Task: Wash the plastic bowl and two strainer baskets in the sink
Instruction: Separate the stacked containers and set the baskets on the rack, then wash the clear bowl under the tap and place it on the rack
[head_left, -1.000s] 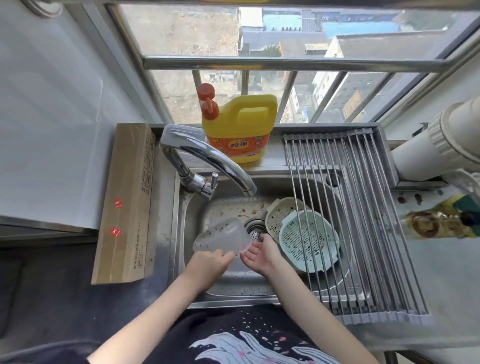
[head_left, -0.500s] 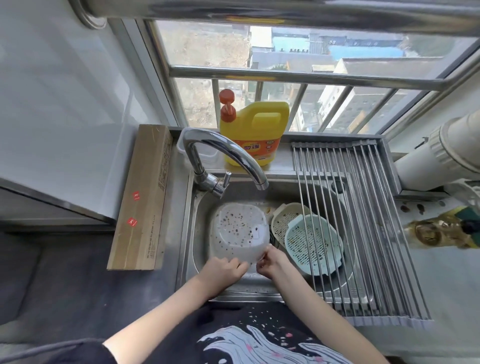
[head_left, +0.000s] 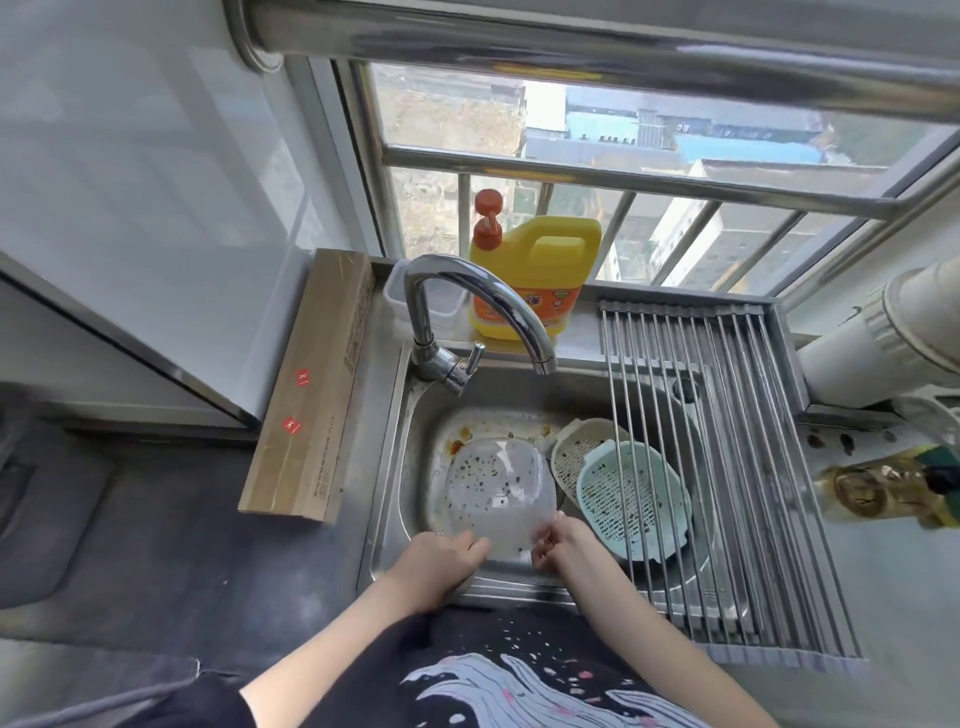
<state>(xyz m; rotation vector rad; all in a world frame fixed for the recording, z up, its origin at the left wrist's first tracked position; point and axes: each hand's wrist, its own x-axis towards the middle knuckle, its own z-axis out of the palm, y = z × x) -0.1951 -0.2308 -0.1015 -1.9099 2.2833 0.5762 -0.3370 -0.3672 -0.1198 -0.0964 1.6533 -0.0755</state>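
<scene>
Holding one clear plastic bowl (head_left: 493, 493) by its near rim, the left hand (head_left: 436, 558) and the right hand (head_left: 563, 543) each curl their fingers onto that edge, one at either side. The bowl is tipped up inside the steel sink (head_left: 524, 395), below the spout of the single chrome faucet (head_left: 467, 306), and dark specks dot its inner face. Two strainer baskets lie to its right in the same sink, partly under the roll-up drying rack (head_left: 727, 467): one cream strainer basket (head_left: 571, 452) behind, and one pale blue strainer basket (head_left: 631, 499) overlapping it in front. One yellow detergent jug (head_left: 540, 270) with an orange pump stands on the window ledge behind the faucet. One long cardboard box (head_left: 311, 384) lies along the sink's left edge.
</scene>
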